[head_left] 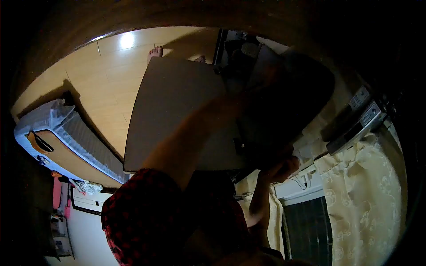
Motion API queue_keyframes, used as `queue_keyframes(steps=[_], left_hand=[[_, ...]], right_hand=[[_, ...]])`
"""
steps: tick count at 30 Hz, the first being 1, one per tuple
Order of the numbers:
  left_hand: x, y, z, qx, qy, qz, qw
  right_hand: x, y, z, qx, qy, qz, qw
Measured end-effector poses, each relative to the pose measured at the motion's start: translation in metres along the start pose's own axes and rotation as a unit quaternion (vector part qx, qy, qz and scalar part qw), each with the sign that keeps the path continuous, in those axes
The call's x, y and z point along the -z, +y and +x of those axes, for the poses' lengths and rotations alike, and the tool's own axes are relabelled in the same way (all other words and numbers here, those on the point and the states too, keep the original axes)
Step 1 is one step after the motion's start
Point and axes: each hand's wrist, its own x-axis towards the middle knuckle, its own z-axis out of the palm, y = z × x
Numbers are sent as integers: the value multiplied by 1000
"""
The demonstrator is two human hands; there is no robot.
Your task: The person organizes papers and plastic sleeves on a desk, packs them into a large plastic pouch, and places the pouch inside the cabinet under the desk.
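Note:
My left arm, in a red and black patterned sleeve (146, 213), reaches across a large flat grey-brown panel (168, 102). Deep shadow hides the fingers of my left hand (266, 79), which lies over a big dark shape (293, 97) beside the panel. I cannot make out what that shape is. Lower right, my right hand (284, 169) is closed with curled fingers by the lower edge of the dark shape. What it holds, if anything, is hidden.
Bare toes (155, 52) show past the panel on the pale wooden floor (102, 66). A plastic-wrapped box with a handle (66, 137) lies left. Cream patterned curtains (364, 208) hang beside a dark window (308, 230). Grey metallic units (359, 126) sit at the right.

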Motion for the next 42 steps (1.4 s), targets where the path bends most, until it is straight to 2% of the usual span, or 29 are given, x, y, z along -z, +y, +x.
queue_keyframes(steps=[7, 9, 12, 19, 22, 25, 29, 33, 37, 42], left_hand=[[-4, 11, 5, 11, -46, -14, 999], [-6, 15, 7, 13, -56, -18, 998], [-4, 19, 11, 14, -73, -20, 997], [-4, 23, 21, 18, -120, -16, 993], [-2, 19, 15, 35, -160, 8, 986], [5, 9, -5, 82, -243, 62, 964], [6, -2, -29, 133, -392, 133, 901], [0, -3, -27, 150, -485, 155, 847], [-6, -5, -23, 149, -528, 164, 820], [0, -10, -31, 147, -520, 167, 825]], right_hand=[[-2, -1, 1, 13, 7, 20, 1000], [-2, -5, 6, 44, -6, 10, 999], [-4, 0, 1, 15, 1, 38, 999], [-3, 4, 1, 30, -5, -3, 1000], [-3, 3, -1, 16, 10, 39, 999], [-2, -1, 2, 22, -6, 4, 1000], [-3, 2, -1, 0, -3, 0, 1000], [-4, 3, -4, -14, 18, -3, 1000], [-4, 5, 0, 0, 1, 23, 1000], [-7, -4, 3, 10, 5, 8, 1000]])
